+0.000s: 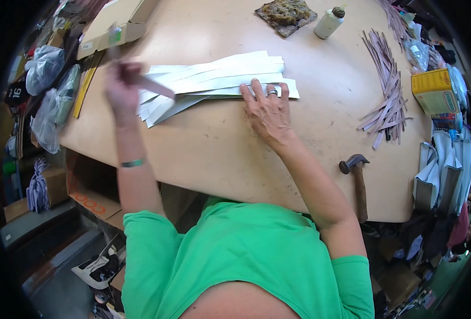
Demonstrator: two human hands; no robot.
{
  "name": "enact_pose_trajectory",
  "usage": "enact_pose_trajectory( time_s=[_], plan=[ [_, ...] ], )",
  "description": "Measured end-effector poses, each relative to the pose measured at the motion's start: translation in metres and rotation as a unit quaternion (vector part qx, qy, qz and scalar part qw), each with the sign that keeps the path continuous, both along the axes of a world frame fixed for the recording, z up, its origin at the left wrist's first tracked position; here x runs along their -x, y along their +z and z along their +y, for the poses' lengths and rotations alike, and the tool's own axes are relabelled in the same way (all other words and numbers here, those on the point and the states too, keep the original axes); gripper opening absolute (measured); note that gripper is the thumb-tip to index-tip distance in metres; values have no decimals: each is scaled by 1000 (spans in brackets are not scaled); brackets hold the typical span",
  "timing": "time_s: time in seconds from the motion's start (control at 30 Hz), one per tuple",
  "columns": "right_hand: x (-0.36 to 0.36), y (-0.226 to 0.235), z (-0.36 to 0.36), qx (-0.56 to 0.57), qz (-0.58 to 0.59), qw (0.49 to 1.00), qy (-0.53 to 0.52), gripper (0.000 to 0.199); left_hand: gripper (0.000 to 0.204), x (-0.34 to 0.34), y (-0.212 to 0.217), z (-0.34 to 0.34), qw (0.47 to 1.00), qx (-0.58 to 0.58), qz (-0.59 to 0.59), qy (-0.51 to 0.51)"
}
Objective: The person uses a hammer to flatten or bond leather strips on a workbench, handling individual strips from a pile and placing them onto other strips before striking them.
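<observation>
We grip flat brownish stick, blurred, left hand's fingers closed round it; right hand's fingers, released, rest on white strips on counter.

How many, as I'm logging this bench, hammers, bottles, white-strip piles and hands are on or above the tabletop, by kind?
Wooden-handled hammer: 1
Whitish bottle: 1
Pile of white strips: 1
Left hand and right hand: 2
Total: 5
</observation>
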State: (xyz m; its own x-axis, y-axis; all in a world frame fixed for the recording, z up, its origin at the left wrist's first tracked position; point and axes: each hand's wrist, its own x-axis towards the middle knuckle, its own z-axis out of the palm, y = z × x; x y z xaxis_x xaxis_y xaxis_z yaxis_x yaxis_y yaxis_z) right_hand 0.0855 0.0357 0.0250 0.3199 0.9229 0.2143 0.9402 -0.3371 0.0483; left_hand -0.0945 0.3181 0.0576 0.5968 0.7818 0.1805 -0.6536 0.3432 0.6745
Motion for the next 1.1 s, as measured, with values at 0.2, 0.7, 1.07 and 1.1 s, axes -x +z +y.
enact_pose_trajectory(
  time_s=[0.2,0.7,1.07,1.1],
  plan=[
    [-8,-6,1,-25,59,998,0,40,24,187,127,96,908,-181,17,377],
    [-5,12,-165,-276,814,480,-177,42,28,-59,-44,-266,652,-690,304,-76],
    [-11,8,-213,-211,553,785,-184,45,32,-119,-57,-332,670,-676,216,-219],
    [-13,8,-217,-212,570,771,-191,46,32,-122,-59,-336,656,-695,220,-198]
  ],
)
